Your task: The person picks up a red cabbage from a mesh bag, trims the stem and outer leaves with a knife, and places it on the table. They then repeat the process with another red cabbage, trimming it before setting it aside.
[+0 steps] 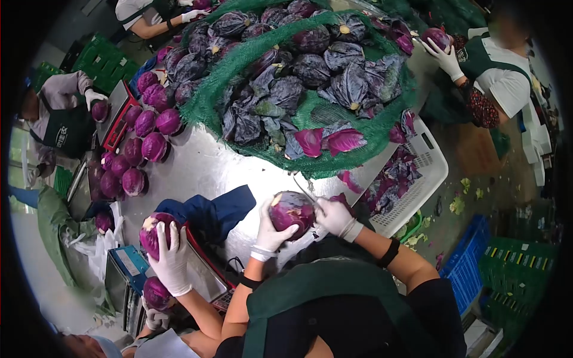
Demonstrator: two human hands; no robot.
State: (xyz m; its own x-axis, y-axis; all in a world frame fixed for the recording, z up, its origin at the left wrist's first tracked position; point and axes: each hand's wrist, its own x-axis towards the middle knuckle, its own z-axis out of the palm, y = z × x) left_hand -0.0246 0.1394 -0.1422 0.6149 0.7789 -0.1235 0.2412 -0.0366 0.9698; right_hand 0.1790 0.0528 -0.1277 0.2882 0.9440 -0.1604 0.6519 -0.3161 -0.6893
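Note:
A red cabbage (291, 215) rests in my gloved left hand (272, 230), which cups it from the left with the thumb along its lower side. The pale stem end faces up and left. My gloved right hand (336, 218) is closed round a small knife (305, 190), whose thin blade points up and left past the cabbage's right edge. Just behind the right hand shows a purple cabbage leaf (342, 201). Beyond both hands, a green mesh net (310, 167) lies spread on the metal table (209, 161) under many untrimmed red cabbages (311, 70).
A white perforated crate (439, 161) of purple leaves stands to my right. Trimmed cabbages (154, 146) sit left on the table, near a red-rimmed scale (119, 116) and blue cloth (221, 209). Close on my left, a co-worker's gloved hand (170, 262) lifts a cabbage. Other people work around the table.

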